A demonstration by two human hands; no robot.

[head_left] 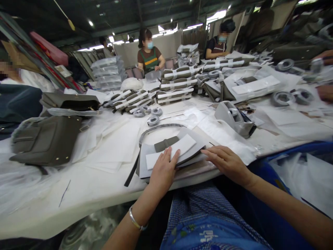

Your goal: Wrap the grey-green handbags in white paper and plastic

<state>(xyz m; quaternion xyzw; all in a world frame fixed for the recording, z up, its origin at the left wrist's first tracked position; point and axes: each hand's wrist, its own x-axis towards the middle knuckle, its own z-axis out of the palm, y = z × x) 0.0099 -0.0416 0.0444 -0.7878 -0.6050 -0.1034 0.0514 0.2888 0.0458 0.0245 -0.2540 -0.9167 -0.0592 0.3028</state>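
Note:
A dark olive handbag (166,143) lies flat at the table's near edge, with pale grey sheeting (145,151) over much of it. Across its front runs a white foam strip (183,145). The wrapped handle (162,125) arches away from me, and a dark strap (132,171) hangs off the left side. My left hand (163,170) rests on the foam strip and the bag's near edge, fingers stretched out. At the bag's right corner, my right hand (226,161) has its fingers extended, the tips touching or very near the edge; its thumb is mostly hidden.
Two olive bags (49,140) sit to the left beside loose white sheets (111,144). Stacked wrapped bags (178,85) and coiled wrapped straps (153,120) lie farther back. A blue-lined bin (267,166) is at my right. Co-workers (151,57) sit across the table.

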